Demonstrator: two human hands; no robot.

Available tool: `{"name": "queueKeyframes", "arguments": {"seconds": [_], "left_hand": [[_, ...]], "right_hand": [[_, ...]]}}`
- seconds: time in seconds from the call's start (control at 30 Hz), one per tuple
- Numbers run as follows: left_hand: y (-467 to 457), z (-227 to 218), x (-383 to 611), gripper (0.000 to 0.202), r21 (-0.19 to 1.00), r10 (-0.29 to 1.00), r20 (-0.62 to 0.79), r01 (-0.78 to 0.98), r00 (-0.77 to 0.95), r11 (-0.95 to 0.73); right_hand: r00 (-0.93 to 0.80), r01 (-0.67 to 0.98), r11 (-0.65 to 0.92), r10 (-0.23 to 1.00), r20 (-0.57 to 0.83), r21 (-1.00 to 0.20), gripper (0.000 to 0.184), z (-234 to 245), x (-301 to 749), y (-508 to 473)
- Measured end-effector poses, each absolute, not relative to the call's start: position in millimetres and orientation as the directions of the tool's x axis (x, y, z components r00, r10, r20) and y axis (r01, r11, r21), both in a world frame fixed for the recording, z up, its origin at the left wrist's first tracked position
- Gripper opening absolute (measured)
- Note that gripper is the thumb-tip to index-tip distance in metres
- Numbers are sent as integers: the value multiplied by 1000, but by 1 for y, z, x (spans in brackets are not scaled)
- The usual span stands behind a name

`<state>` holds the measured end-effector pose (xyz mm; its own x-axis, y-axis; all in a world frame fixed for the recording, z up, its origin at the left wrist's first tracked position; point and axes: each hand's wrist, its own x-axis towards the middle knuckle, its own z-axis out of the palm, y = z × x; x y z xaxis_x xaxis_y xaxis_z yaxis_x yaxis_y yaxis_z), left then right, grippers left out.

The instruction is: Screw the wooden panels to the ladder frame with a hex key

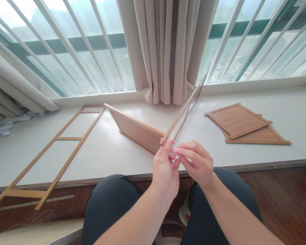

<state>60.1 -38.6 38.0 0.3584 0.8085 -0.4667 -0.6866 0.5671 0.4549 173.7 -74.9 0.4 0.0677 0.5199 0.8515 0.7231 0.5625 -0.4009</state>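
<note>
My left hand (167, 168) is closed at the near end of a slim wooden frame (180, 115), which stands on edge and slants away toward the curtain. A brown wooden panel (137, 127), also on edge, meets the frame at this corner. My right hand (196, 161) pinches a thin silvery metal piece, apparently a hex key (172, 148), against the joint beside my left thumb. Fingers cover part of the metal piece and the exact contact. To the left lies a ladder-like wooden frame (56, 138), flat, its near end jutting past the ledge.
Two wooden panels (244, 119) overlap on the right of the white ledge (188, 160). Beige curtains (165, 51) hang at the barred window behind. Crumpled paper (5, 127) lies at the far left. My knees are against the ledge's front edge, above a dark wood floor (283, 197).
</note>
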Motion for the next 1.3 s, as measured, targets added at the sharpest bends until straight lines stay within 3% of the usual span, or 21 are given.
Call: {"name": "queueKeyframes", "arguments": {"seconds": [0.3,0.67,0.87,1.3], "left_hand": [[-41,38,62,44,410,754,-525,-659,395,631],[-40,35,66,37,467,761,-522,-617,386,633],[-39,36,67,37,461,775,-507,-642,376,613],[-36,39,68,38,487,786,-510,-636,349,599]], "right_hand": [[91,694,585,507,857,-420,45,-2,172,-71],[362,551,567,499,788,-612,40,-7,171,-71],[377,551,544,514,771,-632,32,-6,171,-70],[387,509,556,534,752,-657,36,-10,175,-66]]}}
